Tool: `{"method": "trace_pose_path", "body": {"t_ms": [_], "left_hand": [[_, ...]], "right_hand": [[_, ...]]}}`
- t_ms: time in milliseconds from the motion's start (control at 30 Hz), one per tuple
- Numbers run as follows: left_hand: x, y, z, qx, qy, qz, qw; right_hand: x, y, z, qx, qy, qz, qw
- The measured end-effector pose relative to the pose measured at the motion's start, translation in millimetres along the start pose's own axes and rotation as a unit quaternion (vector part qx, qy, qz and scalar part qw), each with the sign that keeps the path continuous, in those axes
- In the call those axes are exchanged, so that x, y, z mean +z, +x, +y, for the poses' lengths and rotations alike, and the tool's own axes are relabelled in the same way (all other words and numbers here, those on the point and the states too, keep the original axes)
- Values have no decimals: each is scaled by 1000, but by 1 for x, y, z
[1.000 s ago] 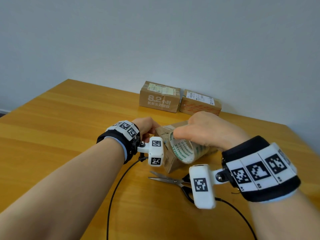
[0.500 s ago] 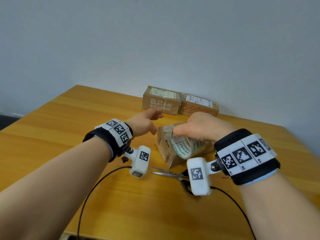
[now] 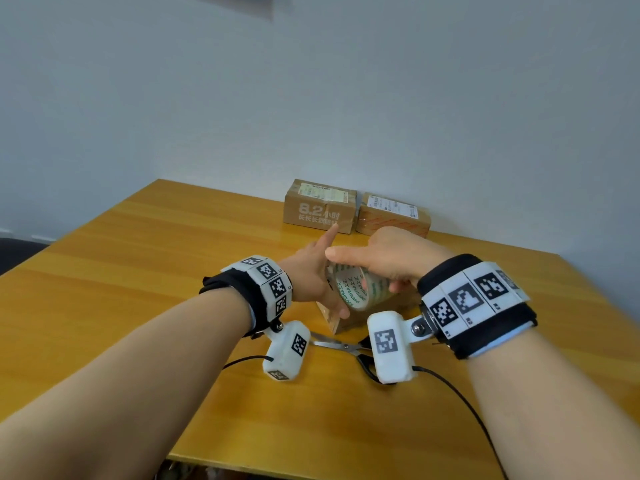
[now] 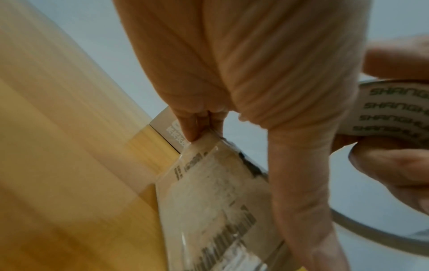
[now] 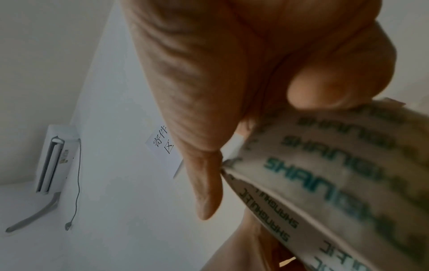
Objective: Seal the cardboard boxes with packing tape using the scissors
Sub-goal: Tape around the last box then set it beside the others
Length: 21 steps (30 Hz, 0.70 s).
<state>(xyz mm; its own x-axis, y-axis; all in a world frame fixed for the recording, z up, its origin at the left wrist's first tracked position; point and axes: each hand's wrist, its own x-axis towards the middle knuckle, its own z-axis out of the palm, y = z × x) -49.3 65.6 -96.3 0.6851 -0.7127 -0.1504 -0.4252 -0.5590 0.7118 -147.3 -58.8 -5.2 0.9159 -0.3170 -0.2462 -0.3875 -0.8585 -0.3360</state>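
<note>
Right hand [image 3: 391,258] clasps tape roll [image 3: 360,289]; left hand [image 3: 311,271] splayed.

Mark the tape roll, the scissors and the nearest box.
tape roll [image 3: 353,289], head view, printed outer band.
scissors [image 3: 334,344], head view, blades near the pivot.
nearest box [image 3: 337,323], head view, front lower corner.

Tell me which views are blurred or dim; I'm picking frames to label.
Head view: evenly lit and sharp, scissors crisp. Left wrist view: motion-smeared, table streaked, box label unreadable. Right wrist view: dim, the right hand shadowed, tape roll print soft but legible.
</note>
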Motion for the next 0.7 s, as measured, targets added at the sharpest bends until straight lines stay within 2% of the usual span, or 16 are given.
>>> {"method": "trace_pose_path", "body": {"t_ms": [133,233,367,533,633,700], "left_hand": [[2,6,-8,-5,-27,16,999],[2,8,-11,-4,-35,21,999],[0,3,-5,-7,0,24,1000],[1,-4,-4,5,-15,38,999],[2,-7,-5,9,1,52,999],[4,-8,-5,7,10,65,998]], "right_hand": [[-1,-2,5,-3,92,-19,996],[-4,-4,9,-12,124,3,992],[-3,-12,13,-12,67,32,997],[5,-20,20,2,11,40,999],[14,-25,23,-44,2,65,997],[16,-28,22,-82,-8,51,995]]}}
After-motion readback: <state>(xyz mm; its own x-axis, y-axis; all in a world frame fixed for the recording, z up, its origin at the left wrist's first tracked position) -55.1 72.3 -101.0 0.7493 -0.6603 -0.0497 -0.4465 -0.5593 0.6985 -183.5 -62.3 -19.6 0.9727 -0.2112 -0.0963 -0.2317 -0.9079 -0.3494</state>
